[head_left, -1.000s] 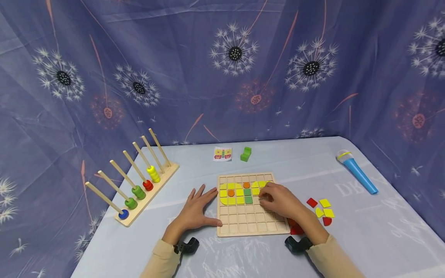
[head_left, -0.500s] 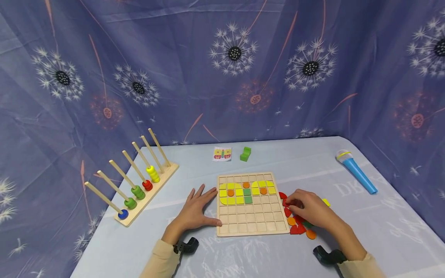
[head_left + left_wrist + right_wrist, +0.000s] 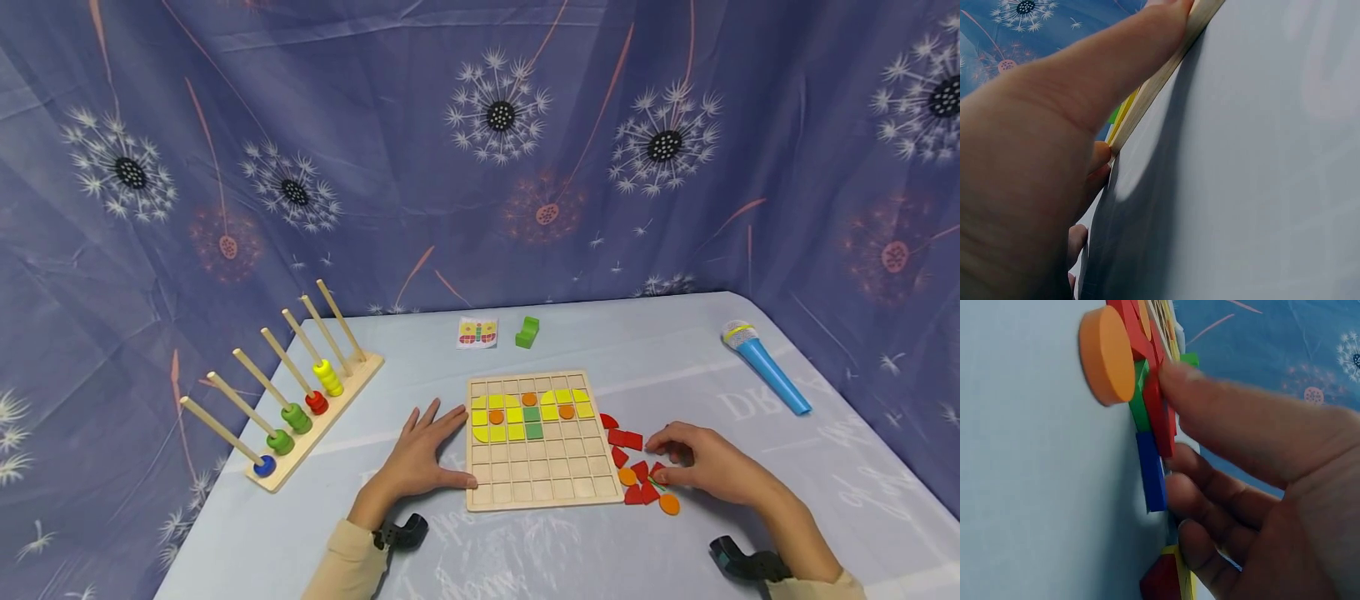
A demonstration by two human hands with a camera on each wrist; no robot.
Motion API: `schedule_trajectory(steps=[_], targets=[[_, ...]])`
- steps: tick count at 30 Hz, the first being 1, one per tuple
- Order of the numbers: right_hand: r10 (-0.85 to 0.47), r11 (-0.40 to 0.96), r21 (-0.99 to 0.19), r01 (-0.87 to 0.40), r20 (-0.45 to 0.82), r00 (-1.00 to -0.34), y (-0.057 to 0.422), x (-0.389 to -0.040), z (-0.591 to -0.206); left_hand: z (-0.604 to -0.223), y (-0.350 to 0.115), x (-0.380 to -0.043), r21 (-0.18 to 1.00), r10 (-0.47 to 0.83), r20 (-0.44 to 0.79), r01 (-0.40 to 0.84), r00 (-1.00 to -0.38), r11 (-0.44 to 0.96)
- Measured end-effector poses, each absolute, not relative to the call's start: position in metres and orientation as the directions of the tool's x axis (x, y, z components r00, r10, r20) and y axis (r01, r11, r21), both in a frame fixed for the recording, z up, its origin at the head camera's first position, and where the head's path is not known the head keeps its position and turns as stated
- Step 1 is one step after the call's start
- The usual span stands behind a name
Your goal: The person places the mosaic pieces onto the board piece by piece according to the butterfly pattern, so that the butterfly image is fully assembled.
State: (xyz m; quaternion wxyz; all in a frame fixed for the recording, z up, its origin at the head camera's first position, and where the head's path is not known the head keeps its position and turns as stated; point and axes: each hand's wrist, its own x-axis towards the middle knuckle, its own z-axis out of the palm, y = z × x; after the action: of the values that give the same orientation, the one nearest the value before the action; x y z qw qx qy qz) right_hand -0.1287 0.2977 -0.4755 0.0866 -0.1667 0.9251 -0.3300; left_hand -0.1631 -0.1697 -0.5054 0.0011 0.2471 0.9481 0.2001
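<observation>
A wooden grid board (image 3: 517, 471) lies flat, with yellow tiles (image 3: 497, 432), orange discs (image 3: 567, 412) and green squares (image 3: 533, 430) set in its upper cells. At its left edge rests my left hand (image 3: 423, 457), fingers spread and thumb touching the frame near the lower corner. My right hand (image 3: 708, 462) is over the loose pieces right of the board. Its thumb touches a red piece (image 3: 1159, 419), while the fingers stay bent and apart from the thumb. A green piece (image 3: 1140, 400), a blue piece (image 3: 1150, 472) and an orange disc (image 3: 1107, 356) lie close by.
A wooden peg stand (image 3: 300, 433) with coloured beads stands at the left. Behind the board are a butterfly picture card (image 3: 477, 332) and a green block (image 3: 527, 332). A blue toy microphone (image 3: 772, 375) lies at the right. A patterned curtain (image 3: 405, 167) hangs behind.
My right hand has left the board's right side, moved over the red pieces, then farther right. An orange disc it had covered now shows on the board. The left hand has stayed put.
</observation>
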Motion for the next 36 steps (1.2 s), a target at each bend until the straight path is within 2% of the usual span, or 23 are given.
schedule_trajectory(steps=[8,14,18,23,36], targets=[[-0.281,0.803,-0.547,-0.236,0.002,-0.960,0.298,-0.131,-0.478,-0.506,-0.170,-0.163,0.374,0.470,0.092,0.468,-0.878,0.801],[-0.302,0.755,-0.608,-0.246,0.010,-0.953,0.298,-0.125,-0.475,-0.505,-0.169,-0.163,0.383,0.466,0.076,0.458,-0.881,0.802],[-0.353,0.730,-0.636,-0.250,-0.038,-0.935,0.296,-0.121,-0.472,-0.505,-0.169,-0.163,0.381,0.463,0.083,0.458,-0.882,0.803],[-0.384,0.743,-0.616,-0.260,-0.074,-0.920,0.292,-0.119,-0.471,-0.505,-0.169,-0.164,0.377,0.463,0.083,0.458,-0.882,0.805],[-0.317,0.796,-0.559,-0.232,-0.058,-0.947,0.292,-0.117,-0.472,-0.505,-0.169,-0.163,0.370,0.460,0.077,0.454,-0.885,0.811]])
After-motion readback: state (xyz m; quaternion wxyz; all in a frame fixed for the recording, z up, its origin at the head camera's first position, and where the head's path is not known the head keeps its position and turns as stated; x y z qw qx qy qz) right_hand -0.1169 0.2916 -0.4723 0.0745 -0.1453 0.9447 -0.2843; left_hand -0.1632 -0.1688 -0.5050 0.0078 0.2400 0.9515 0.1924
